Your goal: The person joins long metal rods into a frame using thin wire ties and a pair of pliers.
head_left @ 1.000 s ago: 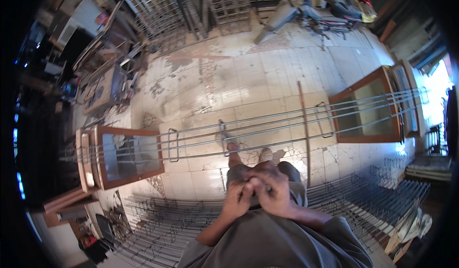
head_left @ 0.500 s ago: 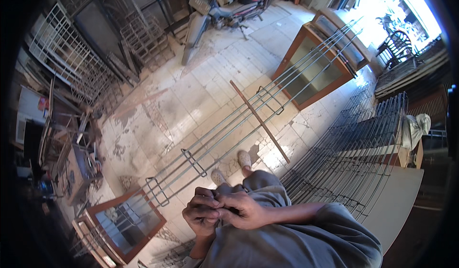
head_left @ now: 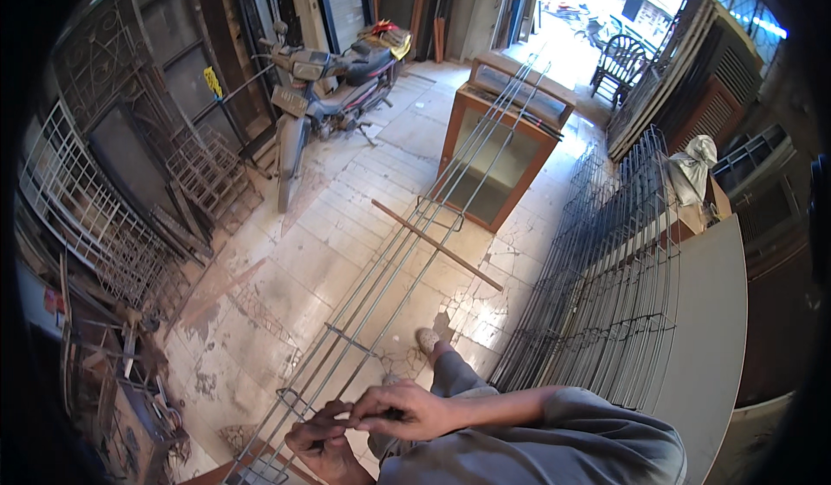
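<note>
Left hand [head_left: 322, 447]: curled, fingertips pinching something small at the rebar cage [head_left: 407, 251]; what it holds cannot be told. Right hand [head_left: 402, 409]: closed fingers meeting the left, just above the cage. Cage: long, bridged onto a wooden cabinet [head_left: 498, 151], raised to working height, running away from both hands.

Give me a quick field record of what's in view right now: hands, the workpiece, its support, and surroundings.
left hand: low in view, fingers curled at the near end of the rebar cage
right hand: above the left, fingertips pinched together; what it grips is too small to tell
rebar cage: long steel rods with rectangular stirrups, running away from the person
far support: wooden cabinet under the cage's far end
wooden stick: lying across the cage
right side: stacked wire mesh panels
background: parked motorcycle
</note>
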A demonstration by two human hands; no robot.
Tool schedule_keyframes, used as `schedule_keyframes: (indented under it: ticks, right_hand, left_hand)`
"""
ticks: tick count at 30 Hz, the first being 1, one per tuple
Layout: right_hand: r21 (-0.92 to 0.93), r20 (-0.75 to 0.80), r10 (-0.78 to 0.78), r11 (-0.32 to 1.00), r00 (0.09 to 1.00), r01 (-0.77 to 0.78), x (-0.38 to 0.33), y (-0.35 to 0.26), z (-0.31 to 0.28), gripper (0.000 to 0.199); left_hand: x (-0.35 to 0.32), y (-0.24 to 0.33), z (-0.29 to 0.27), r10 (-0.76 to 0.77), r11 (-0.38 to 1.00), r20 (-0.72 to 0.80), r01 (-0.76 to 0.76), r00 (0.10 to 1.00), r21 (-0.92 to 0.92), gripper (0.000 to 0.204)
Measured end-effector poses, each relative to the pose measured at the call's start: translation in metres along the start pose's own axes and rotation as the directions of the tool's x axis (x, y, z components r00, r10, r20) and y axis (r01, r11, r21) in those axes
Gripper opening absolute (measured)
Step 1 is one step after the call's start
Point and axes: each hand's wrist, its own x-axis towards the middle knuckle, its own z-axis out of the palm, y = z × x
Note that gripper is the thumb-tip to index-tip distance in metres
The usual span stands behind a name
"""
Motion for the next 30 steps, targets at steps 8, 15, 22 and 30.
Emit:
schedule_keyframes:
  ticks: [8,15,22,30]
  right_hand:
    - [-0.05,0.001,0.051,0.997,0.999,-0.051,0.009,-0.01,-0.001,0.013]
    - [0.187,0.156,0.222,0.95,0.962,-0.249,0.023,0.006,-0.009,0.017]
    - [0.301,0.371,0.273,0.869,0.888,-0.393,0.055,0.005,-0.01,0.018]
    - [0.361,0.559,0.494,0.578,0.666,-0.732,0.073,0.004,-0.048,0.01]
  left_hand:
    - [-0.004,-0.02,-0.011,0.306,0.893,-0.017,-0.281,0.952,0.352,0.024]
    - [0.003,-0.014,-0.009,0.104,0.887,-0.077,-0.058,0.992,0.458,0.025]
    - [0.017,-0.003,-0.031,0.484,0.521,0.178,-0.446,0.857,0.728,0.013]
    - [0.049,0.001,-0.013,0.352,0.503,0.291,-0.441,0.89,0.743,0.019]
